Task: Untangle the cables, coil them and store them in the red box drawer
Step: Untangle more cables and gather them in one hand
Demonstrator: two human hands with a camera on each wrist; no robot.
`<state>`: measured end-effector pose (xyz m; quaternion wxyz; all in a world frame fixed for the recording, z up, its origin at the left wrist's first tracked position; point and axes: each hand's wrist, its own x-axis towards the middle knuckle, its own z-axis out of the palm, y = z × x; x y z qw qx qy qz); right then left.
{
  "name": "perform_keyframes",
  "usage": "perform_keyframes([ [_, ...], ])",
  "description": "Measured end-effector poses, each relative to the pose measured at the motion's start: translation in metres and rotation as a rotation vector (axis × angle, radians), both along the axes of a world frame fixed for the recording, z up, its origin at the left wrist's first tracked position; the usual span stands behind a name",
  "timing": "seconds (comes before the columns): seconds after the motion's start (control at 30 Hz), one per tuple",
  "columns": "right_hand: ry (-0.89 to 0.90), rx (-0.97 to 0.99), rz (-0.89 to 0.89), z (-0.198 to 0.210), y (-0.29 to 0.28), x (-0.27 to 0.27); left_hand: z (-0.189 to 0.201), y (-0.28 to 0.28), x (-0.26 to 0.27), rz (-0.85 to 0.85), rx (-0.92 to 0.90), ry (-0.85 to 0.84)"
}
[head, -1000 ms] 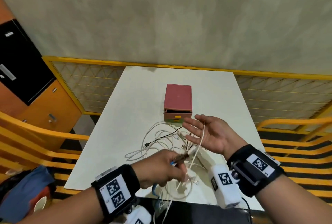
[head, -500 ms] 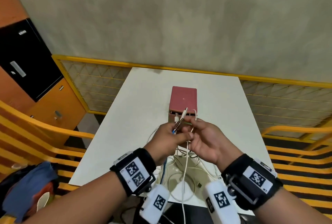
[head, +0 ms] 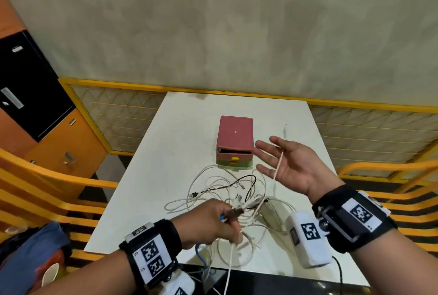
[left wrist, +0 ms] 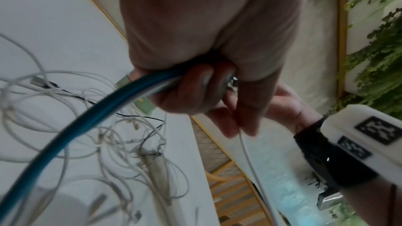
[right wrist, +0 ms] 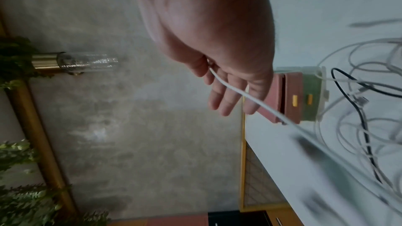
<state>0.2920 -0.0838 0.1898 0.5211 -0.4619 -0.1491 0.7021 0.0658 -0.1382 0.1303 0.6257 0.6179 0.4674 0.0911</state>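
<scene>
A red box [head: 234, 133] stands mid-table with its top drawer slightly ajar; the right wrist view also catches the red box [right wrist: 291, 95]. In front of it lies a tangle of white and black cables [head: 227, 190]. My left hand [head: 227, 221] hovers over the near part of the tangle. It grips a bundle with a blue cable [left wrist: 87, 118] and white cable ends. My right hand [head: 282, 164] is held up right of the box, fingers spread. A white cable [head: 278, 164] lies across its palm, and that same white cable [right wrist: 230, 88] runs down toward the tangle.
The white table [head: 166, 152] is ringed by a yellow railing [head: 213, 92] with mesh panels. An orange and black cabinet [head: 35, 117] stands at the left. A blue cloth [head: 30, 247] lies below the table's near left corner.
The hands, joined in front of the box half a second ago, have parted. The left dropped toward the near edge with its cables; the right opened and moved right, the white cable across it.
</scene>
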Motion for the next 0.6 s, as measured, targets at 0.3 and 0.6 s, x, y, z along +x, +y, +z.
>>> perform_keyframes([
  [0.3, -0.451, 0.12, 0.227, 0.007, -0.028, -0.005, -0.007, 0.006, -0.029, 0.206, -0.086, -0.108],
  [0.6, -1.27, 0.312, 1.217, -0.053, -0.095, -0.003, 0.037, 0.042, -0.056, 0.593, -0.011, -0.549],
])
